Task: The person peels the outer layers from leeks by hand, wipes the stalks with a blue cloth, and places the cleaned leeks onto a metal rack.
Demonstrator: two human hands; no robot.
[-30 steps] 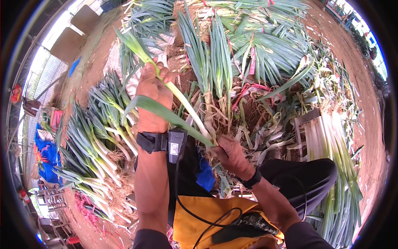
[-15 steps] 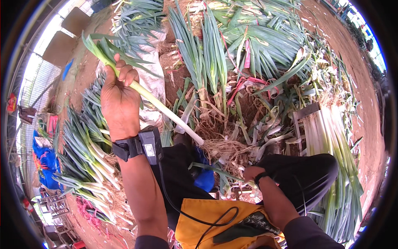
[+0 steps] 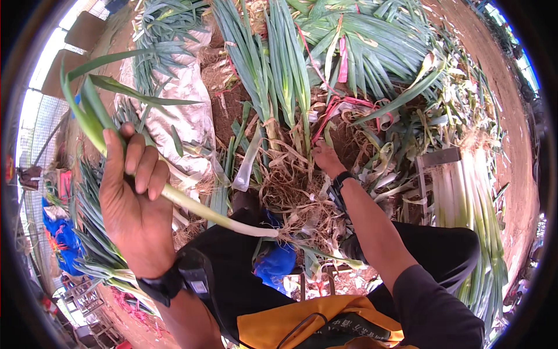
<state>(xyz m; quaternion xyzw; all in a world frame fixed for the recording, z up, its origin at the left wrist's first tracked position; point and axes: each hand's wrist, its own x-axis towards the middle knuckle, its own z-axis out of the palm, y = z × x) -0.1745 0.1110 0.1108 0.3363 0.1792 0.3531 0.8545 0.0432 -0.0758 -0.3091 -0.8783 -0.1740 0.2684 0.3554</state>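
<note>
right hand (image 3: 326,158) now reaching into uncleaned leeks (image 3: 279,87), left hand (image 3: 131,203) gripping leek (image 3: 192,203)

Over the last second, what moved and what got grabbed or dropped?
The left hand kept its grip on the leek and swung it up and out to the left, so the white stalk now lies across the lap. The right hand let go of the leek's root end and reached forward into the leeks heaped in front. The trimmed stack at right and the pile at left stayed put.

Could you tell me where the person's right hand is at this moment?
In the head view, the right hand reaches centre frame into the untrimmed leeks, beside a red tie.
</note>
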